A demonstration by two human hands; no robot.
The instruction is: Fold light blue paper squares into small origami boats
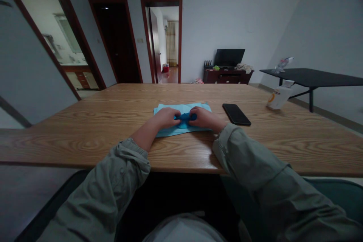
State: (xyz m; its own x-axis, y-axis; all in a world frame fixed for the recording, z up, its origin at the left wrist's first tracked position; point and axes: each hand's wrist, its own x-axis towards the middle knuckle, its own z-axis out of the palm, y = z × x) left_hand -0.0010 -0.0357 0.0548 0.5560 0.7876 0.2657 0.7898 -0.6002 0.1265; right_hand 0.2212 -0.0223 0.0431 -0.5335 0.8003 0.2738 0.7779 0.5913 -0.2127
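Note:
A light blue sheet, cloth or paper, lies on the wooden table in front of me. Above its middle, a small darker blue piece of soft-looking material is held between my two hands; its exact kind is unclear. My left hand grips its left end, thumb and fingers closed. From the other side, my right hand pinches the right end. Both hands are close together, and my fingers cover parts of the blue piece.
A black phone lies on the table to the right of the sheet. Farther right stands a white package with an orange mark. Beyond the table are a black side table and a cabinet with a TV.

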